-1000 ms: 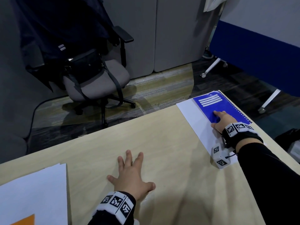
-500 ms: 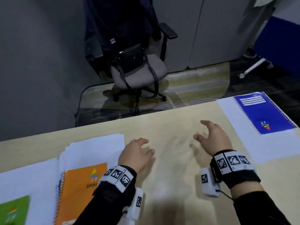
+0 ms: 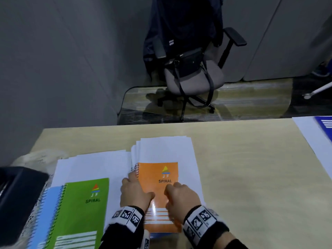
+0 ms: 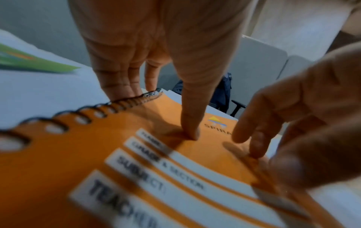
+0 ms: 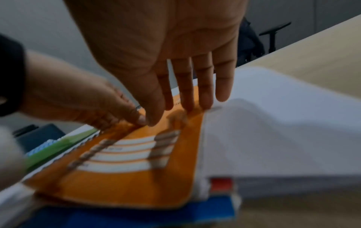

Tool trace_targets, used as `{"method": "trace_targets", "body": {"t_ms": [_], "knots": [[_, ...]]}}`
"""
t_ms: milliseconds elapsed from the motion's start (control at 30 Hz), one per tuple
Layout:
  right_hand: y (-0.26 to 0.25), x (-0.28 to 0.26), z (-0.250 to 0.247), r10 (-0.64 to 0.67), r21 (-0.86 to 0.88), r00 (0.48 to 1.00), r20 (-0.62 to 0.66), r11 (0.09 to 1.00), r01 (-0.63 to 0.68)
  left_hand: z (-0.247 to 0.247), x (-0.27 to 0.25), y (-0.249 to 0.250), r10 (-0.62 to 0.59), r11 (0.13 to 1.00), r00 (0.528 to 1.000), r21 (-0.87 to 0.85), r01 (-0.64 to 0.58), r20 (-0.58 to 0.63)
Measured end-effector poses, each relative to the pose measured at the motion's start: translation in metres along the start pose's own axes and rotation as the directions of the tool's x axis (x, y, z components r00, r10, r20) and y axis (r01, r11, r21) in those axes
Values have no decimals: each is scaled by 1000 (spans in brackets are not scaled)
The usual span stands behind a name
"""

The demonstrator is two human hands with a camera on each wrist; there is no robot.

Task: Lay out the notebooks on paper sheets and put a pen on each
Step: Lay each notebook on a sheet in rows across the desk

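Observation:
An orange spiral notebook (image 3: 159, 191) lies on a fanned stack of white paper sheets (image 3: 165, 151) at the desk's near middle. My left hand (image 3: 135, 192) holds its spiral edge, fingers (image 4: 121, 86) down beside the coils and thumb on the cover. My right hand (image 3: 179, 194) grips the right edge, fingertips (image 5: 207, 95) at the cover's rim and thumb on top. A blue cover (image 5: 136, 216) shows under the orange one. A green notebook (image 3: 80, 212) lies to the left on a light blue one (image 3: 45, 212). A blue notebook (image 3: 325, 124) rests on a sheet (image 3: 309, 137) at far right. No pen shows.
A black object (image 3: 18, 200) sits at the desk's left edge beside a pale cloth (image 3: 36, 159). Bare desk top (image 3: 251, 177) stretches between the paper stack and the far-right sheet. An office chair (image 3: 194, 79) with a black bag stands beyond the desk.
My right hand left the blue notebook at the far right. Both hands swung left across the desk and came down on the orange notebook; the view turned left with them.

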State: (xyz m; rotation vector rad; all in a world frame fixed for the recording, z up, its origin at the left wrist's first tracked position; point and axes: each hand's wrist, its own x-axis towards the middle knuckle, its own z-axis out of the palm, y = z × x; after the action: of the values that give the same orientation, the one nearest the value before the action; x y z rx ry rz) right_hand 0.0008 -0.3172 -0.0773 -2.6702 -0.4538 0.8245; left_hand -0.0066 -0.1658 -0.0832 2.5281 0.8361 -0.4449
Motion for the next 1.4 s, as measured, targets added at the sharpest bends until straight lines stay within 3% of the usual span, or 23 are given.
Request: {"method": "trace_targets", "body": {"t_ms": [100,167,267,367,467,633,700,767,800,867,933,1000,1100,1267,1400], "knots": [[-17,-2,16,7,-75,1000,-9,997,-8,-3,11,-5,2,995,1000,-102,-1,15],[-20,-3,18,32,-87,999,-31,996,-35,-8,17,-4,55,989,997,-143,-48,48],[-15,-6,11,92,-27,992,-83,995,-95,-17,15,7,162,935,977,-338,-107,138],[-4,-10,-1,157,132,968,-196,982,-133,-14,6,30,295,837,913,-537,-106,281],[9,-17,-8,245,291,941,-232,941,-174,10,-2,57,399,795,845,-594,-125,356],[54,-38,4,432,422,881,-193,847,-323,67,-20,90,471,841,643,-527,-121,604],[75,-48,18,494,427,857,-147,813,-396,75,-34,97,427,894,610,-415,-172,667],[94,-60,30,562,438,820,-109,768,-468,83,-44,101,379,925,609,-307,-224,697],[101,-66,34,604,445,792,-85,734,-512,86,-46,103,390,919,619,-241,-313,682],[111,-74,38,673,445,737,-56,678,-586,94,-43,108,479,840,668,-77,-537,570],[122,-82,36,738,465,672,-52,614,-638,94,-41,122,584,761,687,3,-648,433],[137,-88,31,788,496,615,-43,551,-671,98,-33,133,635,735,681,-12,-678,364],[167,-98,25,835,535,551,3,464,-706,111,-26,147,643,725,665,-22,-689,380],[219,-118,11,881,572,466,85,340,-747,133,-43,174,580,709,645,81,-700,497],[257,-138,6,928,585,363,85,249,-772,145,-59,189,506,679,670,228,-698,544]]}}
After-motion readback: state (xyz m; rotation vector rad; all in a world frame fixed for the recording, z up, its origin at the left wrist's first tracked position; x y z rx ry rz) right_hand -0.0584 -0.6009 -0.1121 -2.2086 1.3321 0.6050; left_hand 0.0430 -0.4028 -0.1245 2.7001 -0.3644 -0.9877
